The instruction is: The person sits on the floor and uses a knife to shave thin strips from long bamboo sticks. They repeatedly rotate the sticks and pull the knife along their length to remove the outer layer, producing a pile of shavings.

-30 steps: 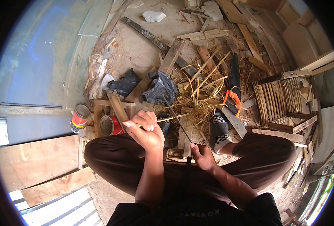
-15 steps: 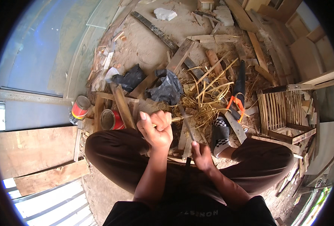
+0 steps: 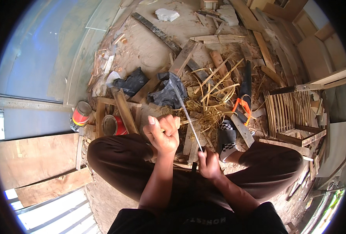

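Observation:
My left hand (image 3: 163,132) is closed in a fist, thumb up, over a thin pale wooden strip; only a small yellowish bit shows between the fingers. My right hand (image 3: 209,164) grips the near end of a long narrow knife (image 3: 189,121), its handle hidden in the fingers. The blade slants up and away to the left, just right of my left fist, and its far end crosses in front of a black plastic bag (image 3: 163,94). Beyond the hands lies a tangled heap of yellowish shavings and strips (image 3: 214,97).
A handsaw (image 3: 246,84) with an orange tie rests right of the shavings. Two red tins (image 3: 81,114) (image 3: 120,125) stand by my left knee. A slatted wooden frame (image 3: 290,113) is at the right. Boards and offcuts (image 3: 184,56) litter the ground.
The knife has swung up and away, its far end now further out and to the left. My left fist stays nearly in place; the strip's protruding end no longer shows.

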`<state>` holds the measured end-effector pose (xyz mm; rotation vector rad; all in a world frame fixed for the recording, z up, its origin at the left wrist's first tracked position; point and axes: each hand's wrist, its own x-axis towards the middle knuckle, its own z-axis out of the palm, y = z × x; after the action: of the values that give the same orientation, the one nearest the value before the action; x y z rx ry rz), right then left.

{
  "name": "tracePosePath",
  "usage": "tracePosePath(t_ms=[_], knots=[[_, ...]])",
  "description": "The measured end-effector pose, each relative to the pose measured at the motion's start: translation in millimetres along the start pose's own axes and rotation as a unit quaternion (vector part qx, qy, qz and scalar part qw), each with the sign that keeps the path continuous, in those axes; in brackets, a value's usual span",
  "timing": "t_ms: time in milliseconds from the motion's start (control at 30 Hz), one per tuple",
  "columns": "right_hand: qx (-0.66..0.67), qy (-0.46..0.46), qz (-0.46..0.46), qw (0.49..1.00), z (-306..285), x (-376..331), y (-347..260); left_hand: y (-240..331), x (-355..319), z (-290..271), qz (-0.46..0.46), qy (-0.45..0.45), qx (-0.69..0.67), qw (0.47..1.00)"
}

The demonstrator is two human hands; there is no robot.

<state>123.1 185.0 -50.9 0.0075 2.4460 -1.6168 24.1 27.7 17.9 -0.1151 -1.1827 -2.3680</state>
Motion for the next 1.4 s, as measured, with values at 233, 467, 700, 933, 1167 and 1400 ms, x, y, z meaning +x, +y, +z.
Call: tracePosePath(t_ms=[233, 467, 700, 933, 1167, 1400], knots=[[-0.055, -0.075, 0.145, 0.985, -13.8, 3.5, -19.1, -1.7, -5.2, -2.7, 0.007, -0.033, 0.009, 0.999], [0.013, -0.056, 0.045, 0.997, -5.8, 8.9, -16.2, 1.6, -2.1, 2.1, -0.023, 0.001, 0.015, 1.000], [-0.032, -0.078, 0.117, 0.990, -3.5, 7.6, -4.9, 0.6, 0.9, -3.2, -0.030, 0.023, -0.004, 0.999], [0.025, -0.066, 0.052, 0.996, 7.2, 21.1, -16.7, 1.8, -5.1, 5.2, -0.023, -0.004, 0.006, 1.000], [-0.038, -0.085, 0.166, 0.982, 2.0, 29.2, -6.5, -4.6, -9.0, 3.9, -0.035, 0.003, -0.004, 0.999], [0.073, -0.114, 0.028, 0.990, 0.4, 40.2, -36.8, -2.0, -3.4, 1.9, -0.021, -0.001, -0.006, 1.000]])
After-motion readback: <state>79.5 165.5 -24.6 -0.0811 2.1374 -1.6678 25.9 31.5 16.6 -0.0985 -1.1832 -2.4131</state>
